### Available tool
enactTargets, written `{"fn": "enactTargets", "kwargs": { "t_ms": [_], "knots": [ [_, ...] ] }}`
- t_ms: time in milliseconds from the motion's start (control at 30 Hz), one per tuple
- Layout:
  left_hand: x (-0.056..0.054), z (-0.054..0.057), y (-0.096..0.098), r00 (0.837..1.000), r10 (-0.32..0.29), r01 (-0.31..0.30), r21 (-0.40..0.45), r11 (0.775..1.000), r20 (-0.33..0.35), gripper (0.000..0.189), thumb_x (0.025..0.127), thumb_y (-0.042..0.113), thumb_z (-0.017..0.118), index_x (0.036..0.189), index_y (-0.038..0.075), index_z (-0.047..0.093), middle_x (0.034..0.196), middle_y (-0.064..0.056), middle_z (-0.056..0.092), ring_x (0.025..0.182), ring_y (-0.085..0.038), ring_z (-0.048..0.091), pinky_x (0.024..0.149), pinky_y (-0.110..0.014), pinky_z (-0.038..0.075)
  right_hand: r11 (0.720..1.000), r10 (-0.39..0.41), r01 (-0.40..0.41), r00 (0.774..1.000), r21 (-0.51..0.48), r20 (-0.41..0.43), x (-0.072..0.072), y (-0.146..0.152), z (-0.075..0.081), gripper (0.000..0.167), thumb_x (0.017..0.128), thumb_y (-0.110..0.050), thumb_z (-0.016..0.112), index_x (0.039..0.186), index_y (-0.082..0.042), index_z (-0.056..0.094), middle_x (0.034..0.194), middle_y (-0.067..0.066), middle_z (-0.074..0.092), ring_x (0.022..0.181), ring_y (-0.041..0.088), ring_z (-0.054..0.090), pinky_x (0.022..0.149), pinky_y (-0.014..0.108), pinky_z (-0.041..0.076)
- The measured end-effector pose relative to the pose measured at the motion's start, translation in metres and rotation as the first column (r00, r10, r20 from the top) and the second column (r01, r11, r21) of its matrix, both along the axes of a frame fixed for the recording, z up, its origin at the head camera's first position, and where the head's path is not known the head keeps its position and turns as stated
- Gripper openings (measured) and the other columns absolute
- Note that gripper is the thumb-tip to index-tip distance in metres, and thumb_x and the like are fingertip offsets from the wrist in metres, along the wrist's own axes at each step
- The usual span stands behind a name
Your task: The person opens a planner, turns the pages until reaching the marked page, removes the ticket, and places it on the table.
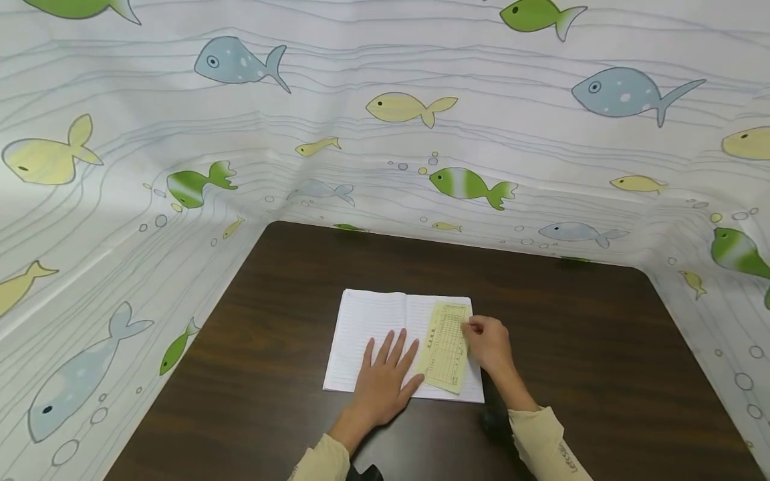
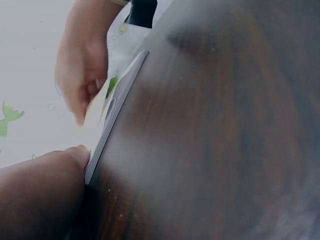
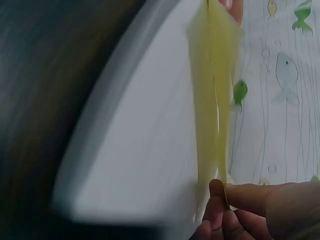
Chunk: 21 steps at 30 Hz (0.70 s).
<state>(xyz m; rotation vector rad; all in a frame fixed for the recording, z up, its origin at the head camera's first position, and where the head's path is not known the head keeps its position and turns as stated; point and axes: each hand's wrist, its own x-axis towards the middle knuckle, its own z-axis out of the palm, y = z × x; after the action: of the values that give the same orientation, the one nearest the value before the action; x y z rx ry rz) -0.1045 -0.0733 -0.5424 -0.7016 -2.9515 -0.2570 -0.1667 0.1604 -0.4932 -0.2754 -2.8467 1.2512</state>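
Paper slip [image 1: 444,354], pale yellow, rectangular, printed, sits over the right page of the open white lined-paper notebook [image 1: 373,317] on the dark brown wood-grain worktop [image 1: 283,321]. Left hand [image 1: 383,387]: fingers straight and spread across the pages, thumb at the slip's left edge. Right hand [image 1: 490,342]: pinching the slip's right edge. Slip bows in the right wrist view; looks thin, probably creases easily. Best approach: light pinch, slow small moves, left palm steadying the notebook against skidding.

Unreadable print on yellow slip [image 1: 446,347], right sleeve [image 1: 544,441]
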Motion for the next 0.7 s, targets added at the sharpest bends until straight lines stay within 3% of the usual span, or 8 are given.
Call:
{"fn": "enactTargets", "kwargs": {
  "t_ms": [100, 200, 333, 500, 600, 700],
  "knots": [
    [-0.001, 0.000, 0.001, 1.000, -0.007, 0.007, 0.013, 1.000, 0.002, 0.063, 0.109, 0.056, 0.035, 0.164, 0.024, 0.034, 0.170, -0.006, 0.026, 0.157, -0.029, 0.022, 0.122, -0.059, 0.019, 0.997, 0.028, -0.028, 1.000, 0.069, 0.013, 0.003, 0.026, 0.004, 0.024, 0.101, -0.013, 0.063, 0.110, 0.007, 0.073, 0.090, 0.015, 0.069, 0.074, 0.025, 0.058, 0.063, 0.033, 0.044],
    [-0.001, -0.002, 0.001, 1.000, -0.016, 0.016, 0.042, 0.999, -0.008, 0.063, 0.109, 0.056, 0.035, 0.163, 0.023, 0.036, 0.170, -0.007, 0.027, 0.156, -0.030, 0.024, 0.121, -0.061, 0.020, 0.985, 0.067, -0.072, 0.997, 0.158, 0.037, 0.004, 0.051, 0.007, 0.028, 0.102, -0.013, 0.060, 0.113, 0.011, 0.070, 0.102, 0.024, 0.065, 0.074, 0.028, 0.054, 0.061, 0.036, 0.042],
    [-0.001, -0.004, -0.001, 1.000, -0.021, 0.022, 0.081, 0.996, -0.012, 0.064, 0.109, 0.057, 0.032, 0.162, 0.022, 0.037, 0.170, -0.009, 0.028, 0.156, -0.032, 0.024, 0.121, -0.062, 0.019, 0.945, 0.116, -0.112, 0.993, 0.308, 0.004, -0.001, 0.076, 0.009, 0.028, 0.100, -0.011, 0.062, 0.109, 0.014, 0.068, 0.116, 0.036, 0.059, 0.080, 0.033, 0.053, 0.062, 0.042, 0.043],
    [-0.001, -0.004, -0.003, 1.000, -0.020, 0.020, 0.100, 0.995, 0.002, 0.064, 0.109, 0.056, 0.036, 0.163, 0.022, 0.036, 0.170, -0.009, 0.026, 0.157, -0.031, 0.022, 0.121, -0.063, 0.017, 0.908, 0.154, -0.154, 0.988, 0.389, 0.032, -0.012, 0.097, 0.009, 0.019, 0.098, -0.009, 0.065, 0.091, 0.008, 0.065, 0.103, 0.032, 0.059, 0.079, 0.034, 0.052, 0.062, 0.043, 0.043],
    [-0.001, -0.003, -0.002, 0.999, -0.025, 0.023, 0.093, 0.995, 0.022, 0.064, 0.109, 0.055, 0.037, 0.164, 0.022, 0.033, 0.171, -0.008, 0.024, 0.157, -0.031, 0.020, 0.122, -0.062, 0.016, 0.890, 0.163, -0.182, 0.983, 0.419, 0.080, -0.018, 0.107, 0.011, 0.023, 0.097, -0.009, 0.067, 0.103, 0.013, 0.065, 0.107, 0.033, 0.058, 0.088, 0.043, 0.057, 0.066, 0.049, 0.047],
    [-0.001, -0.002, 0.000, 0.999, -0.034, 0.031, 0.093, 0.995, 0.028, 0.064, 0.109, 0.054, 0.037, 0.164, 0.022, 0.033, 0.171, -0.009, 0.024, 0.157, -0.031, 0.020, 0.122, -0.062, 0.016, 0.871, 0.158, -0.182, 0.983, 0.456, 0.089, -0.022, 0.113, 0.011, 0.040, 0.097, -0.010, 0.069, 0.122, 0.019, 0.058, 0.116, 0.039, 0.056, 0.102, 0.054, 0.057, 0.077, 0.059, 0.050]
  ]
}}
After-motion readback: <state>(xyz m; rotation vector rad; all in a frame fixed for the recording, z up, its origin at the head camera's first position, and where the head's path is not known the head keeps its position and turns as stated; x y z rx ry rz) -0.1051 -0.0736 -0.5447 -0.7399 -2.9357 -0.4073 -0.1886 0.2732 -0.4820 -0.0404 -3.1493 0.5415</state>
